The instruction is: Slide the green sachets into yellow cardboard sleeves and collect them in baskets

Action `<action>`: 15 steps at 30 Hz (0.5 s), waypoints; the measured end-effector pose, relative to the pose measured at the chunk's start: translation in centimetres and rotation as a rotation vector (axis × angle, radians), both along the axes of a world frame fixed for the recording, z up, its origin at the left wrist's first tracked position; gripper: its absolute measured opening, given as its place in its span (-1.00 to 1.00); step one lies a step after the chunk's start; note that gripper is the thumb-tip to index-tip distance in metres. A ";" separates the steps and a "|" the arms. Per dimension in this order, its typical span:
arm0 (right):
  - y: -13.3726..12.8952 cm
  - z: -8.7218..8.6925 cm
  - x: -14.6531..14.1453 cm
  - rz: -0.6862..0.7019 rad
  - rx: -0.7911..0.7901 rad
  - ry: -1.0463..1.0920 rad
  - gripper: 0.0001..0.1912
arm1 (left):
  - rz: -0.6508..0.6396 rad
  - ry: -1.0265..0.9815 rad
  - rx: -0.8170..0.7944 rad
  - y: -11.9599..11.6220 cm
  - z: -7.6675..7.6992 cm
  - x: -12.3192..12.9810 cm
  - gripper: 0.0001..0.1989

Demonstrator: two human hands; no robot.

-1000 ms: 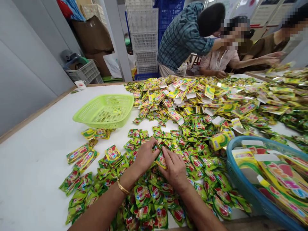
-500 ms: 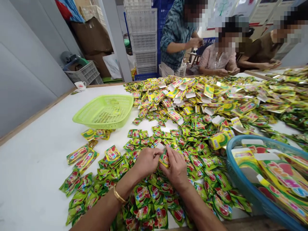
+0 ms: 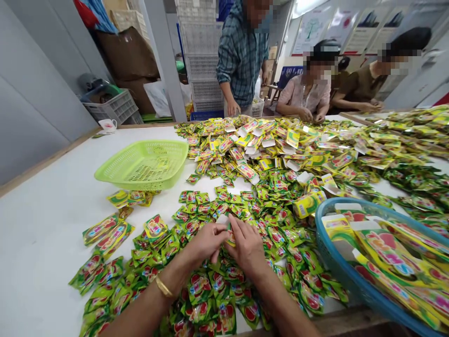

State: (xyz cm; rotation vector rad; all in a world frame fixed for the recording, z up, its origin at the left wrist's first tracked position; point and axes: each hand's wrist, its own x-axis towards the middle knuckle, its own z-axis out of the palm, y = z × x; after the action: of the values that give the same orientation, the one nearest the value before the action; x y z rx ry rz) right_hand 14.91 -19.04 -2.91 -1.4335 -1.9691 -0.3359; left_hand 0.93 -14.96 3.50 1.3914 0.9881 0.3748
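Resting between the two hands, over the loose sachets, a small printed carton [image 3: 231, 238] is mostly covered by fingers, with a white flap [image 3: 222, 219] showing at about 11 o'clock. It looks like thin card: light and fairly stiff along its folded edges, but easily dented if the broad faces are squeezed. The printed surface seems smooth, so it may slide a little; the long side edges look the best place to hold it, leaving the flap free.

At 3 o'clock on it, the right hand [image 3: 247, 243] lies with fingers close together, apparently clamped along that side. At 9 o'clock, the left hand [image 3: 210, 241] has curled fingers touching near the flap; I cannot tell whether they pinch it.

Glossy green sachets [image 3: 199, 286] spread beneath and all around, probably soft and slippery. Farther out, two flat packs [image 3: 108, 234] lie at 9 o'clock, a green basket [image 3: 105, 174] at 10, a heap of cartons [image 3: 264, 133] at 1, and a blue basket [image 3: 328, 267] of larger cartons at 3. At 12, beyond the heap, stands a person in a checked shirt [image 3: 238, 61].
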 end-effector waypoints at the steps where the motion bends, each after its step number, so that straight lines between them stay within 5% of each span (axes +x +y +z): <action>1: -0.2 0.4 0.2 -0.013 -0.008 -0.022 -0.43 | -0.025 -0.003 -0.003 0.0 0.3 0.0 -0.79; 4: -1.6 2.7 2.4 -0.147 0.023 -0.079 -0.46 | -0.020 -0.007 0.102 1.0 1.5 0.7 -0.70; 7: -3.9 6.5 7.2 -0.462 0.111 -0.152 -0.44 | 0.029 0.137 0.465 3.3 1.2 3.0 -0.70; 11: -7.6 11.3 15.2 -1.011 0.097 -0.286 -0.20 | -0.239 0.554 0.886 6.4 -1.4 7.6 -0.80; 15: -9.8 12.8 18.6 -1.073 0.098 -0.237 -0.18 | -0.282 0.658 0.891 7.7 -2.9 10.5 -0.87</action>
State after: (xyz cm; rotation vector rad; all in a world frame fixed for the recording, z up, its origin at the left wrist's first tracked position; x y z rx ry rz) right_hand 33.46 -28.82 9.93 -2.3496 -1.1275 -1.0774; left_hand 11.40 -7.30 0.58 2.5391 1.1761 0.1285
